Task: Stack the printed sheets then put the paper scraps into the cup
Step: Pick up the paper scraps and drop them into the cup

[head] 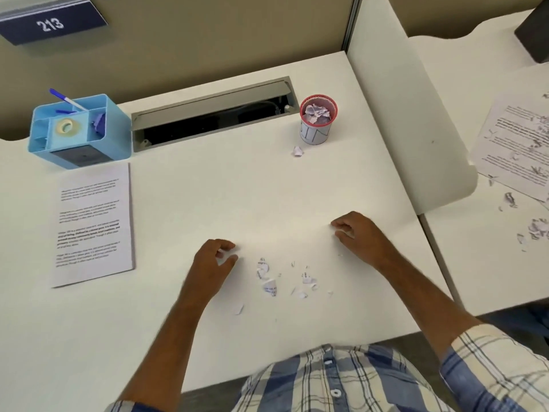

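A stack of printed sheets (93,224) lies squared on the left of the white desk (208,188). A red-rimmed cup (318,120) stands at the back, holding crumpled paper scraps. One scrap (297,151) lies just in front of the cup. Several torn scraps (269,281) are scattered near the front edge. My left hand (212,263) rests left of them with fingers curled, a bit of white showing between thumb and fingers. My right hand (356,233) rests to their upper right, fingers curled round a small white scrap.
A blue desk organiser (80,129) with pen and tape stands back left. An open cable tray (211,114) runs along the back. A white divider (401,129) bounds the right side; the neighbouring desk holds another printed sheet (517,144) and more scraps.
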Motion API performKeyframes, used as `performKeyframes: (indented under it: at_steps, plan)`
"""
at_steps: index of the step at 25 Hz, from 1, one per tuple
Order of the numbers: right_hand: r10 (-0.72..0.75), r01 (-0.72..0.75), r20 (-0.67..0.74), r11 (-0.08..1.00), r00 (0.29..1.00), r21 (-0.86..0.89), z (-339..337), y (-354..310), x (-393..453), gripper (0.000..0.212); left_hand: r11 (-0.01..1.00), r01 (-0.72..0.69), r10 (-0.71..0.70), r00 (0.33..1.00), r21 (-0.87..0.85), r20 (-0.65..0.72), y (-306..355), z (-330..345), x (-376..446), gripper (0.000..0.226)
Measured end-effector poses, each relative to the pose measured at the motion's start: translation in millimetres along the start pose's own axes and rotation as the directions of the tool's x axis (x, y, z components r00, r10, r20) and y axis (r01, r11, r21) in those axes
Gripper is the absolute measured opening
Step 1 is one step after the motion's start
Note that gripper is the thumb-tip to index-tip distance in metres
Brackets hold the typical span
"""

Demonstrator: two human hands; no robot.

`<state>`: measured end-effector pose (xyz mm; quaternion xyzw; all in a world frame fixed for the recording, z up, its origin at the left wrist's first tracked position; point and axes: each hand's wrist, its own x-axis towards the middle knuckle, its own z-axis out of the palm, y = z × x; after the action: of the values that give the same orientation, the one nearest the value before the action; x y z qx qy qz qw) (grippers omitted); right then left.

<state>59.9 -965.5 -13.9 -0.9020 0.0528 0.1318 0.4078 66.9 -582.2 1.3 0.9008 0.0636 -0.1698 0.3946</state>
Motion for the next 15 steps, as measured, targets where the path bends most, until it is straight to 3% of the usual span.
performKeyframes:
  at_steps: [7,13,15]
  plan:
    - [-0.047,0.056,0.052,0.983,0.998,-0.173,41.1,6.2,-49.4,0.038,0.996,-0.012,0.017,0.998,0.083,-0.060,-49.6,24.5,-73.7,0.034]
    - [-0.166,0.207,0.293,0.972,0.942,-0.115,87.7,-28.7,-65.9,0.048,0.986,-0.159,0.155,0.984,0.040,0.087,-30.2,45.1,-79.2,0.031]
    - [-0.175,0.209,0.272,0.973,0.946,-0.099,77.1,-28.9,-66.4,0.045,0.987,-0.153,0.150,0.987,0.044,0.055,-33.4,36.3,-77.6,0.032]
